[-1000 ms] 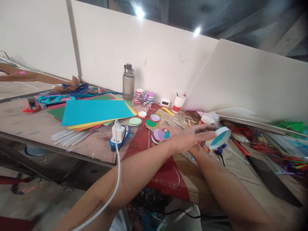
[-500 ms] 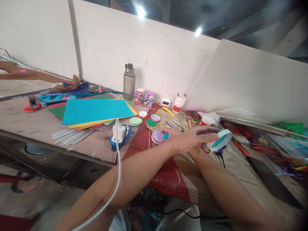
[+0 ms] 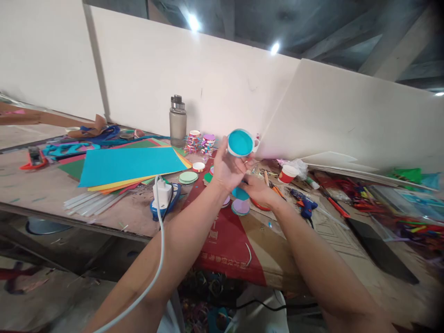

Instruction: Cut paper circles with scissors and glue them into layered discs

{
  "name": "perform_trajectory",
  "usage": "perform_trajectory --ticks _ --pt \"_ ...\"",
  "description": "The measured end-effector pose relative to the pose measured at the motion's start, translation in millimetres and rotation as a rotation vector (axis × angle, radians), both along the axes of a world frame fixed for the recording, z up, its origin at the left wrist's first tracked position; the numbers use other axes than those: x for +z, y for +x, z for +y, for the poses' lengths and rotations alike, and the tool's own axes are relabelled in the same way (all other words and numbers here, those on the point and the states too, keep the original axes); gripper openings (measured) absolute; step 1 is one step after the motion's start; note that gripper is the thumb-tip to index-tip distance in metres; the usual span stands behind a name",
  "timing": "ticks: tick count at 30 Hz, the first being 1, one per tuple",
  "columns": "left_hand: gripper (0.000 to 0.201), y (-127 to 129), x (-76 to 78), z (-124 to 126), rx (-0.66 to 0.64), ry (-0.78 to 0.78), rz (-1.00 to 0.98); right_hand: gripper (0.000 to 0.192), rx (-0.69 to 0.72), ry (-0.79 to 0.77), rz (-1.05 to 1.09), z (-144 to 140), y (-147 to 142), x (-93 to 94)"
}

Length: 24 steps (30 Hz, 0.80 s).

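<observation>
Raised above the cardboard mat, my left hand [image 3: 226, 172] grips a shallow round paper cup piece [image 3: 240, 143] with a white rim and a blue inside. Just below and to its right, my right hand [image 3: 258, 188] pinches a blue paper disc [image 3: 240, 193] low over the mat. Beneath that disc lies a small stack of purple and green paper discs [image 3: 240, 207]. Part of another white-rimmed piece shows beside my left wrist, mostly hidden. Right of my right hand rests a blue glue gun [image 3: 305, 203].
Coloured paper sheets [image 3: 130, 166] and a blue power strip [image 3: 176, 192] with a white charger lie left. Behind stand a water bottle [image 3: 178, 122] and two decorated paper stacks [image 3: 208, 144]. A red-and-white paper cup [image 3: 288, 174] and a dark flat slab [image 3: 381, 252] are right.
My left hand has brought the cup piece from the right, near the glue gun, up to the centre, its blue inside facing me. My right hand stays low with the blue disc; the arms have uncrossed.
</observation>
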State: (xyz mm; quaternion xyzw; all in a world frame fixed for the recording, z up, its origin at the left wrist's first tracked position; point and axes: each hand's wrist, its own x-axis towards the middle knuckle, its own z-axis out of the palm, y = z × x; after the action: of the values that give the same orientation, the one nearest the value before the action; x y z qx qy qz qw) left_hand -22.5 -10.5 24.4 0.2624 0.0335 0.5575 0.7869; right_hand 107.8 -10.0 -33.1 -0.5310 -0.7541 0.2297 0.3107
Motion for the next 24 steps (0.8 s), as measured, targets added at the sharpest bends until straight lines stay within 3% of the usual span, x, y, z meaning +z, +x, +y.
perform_trajectory --ticks 2,5,10,16,24 --pt "0.05 -3.8 -2.4 7.3 0.061 0.01 -0.012 0.029 0.01 -0.062 0.242 3.5 7.4 1.1" --pt "0.045 -2.5 -10.4 15.1 0.098 0.012 -0.002 0.039 -0.12 -0.091 0.603 9.7 21.3 4.3" --pt "0.035 5.3 -23.3 21.8 0.105 -0.044 0.056 0.049 -0.262 0.018 0.936 13.0 39.8 14.8" --pt "0.028 14.6 -29.5 19.9 0.128 -0.106 0.262 0.047 -0.188 0.116 1.084 4.0 35.9 27.0" --pt "0.029 25.5 -37.5 15.2 0.118 0.03 0.394 0.033 -0.205 0.156 1.003 4.4 27.9 22.2"
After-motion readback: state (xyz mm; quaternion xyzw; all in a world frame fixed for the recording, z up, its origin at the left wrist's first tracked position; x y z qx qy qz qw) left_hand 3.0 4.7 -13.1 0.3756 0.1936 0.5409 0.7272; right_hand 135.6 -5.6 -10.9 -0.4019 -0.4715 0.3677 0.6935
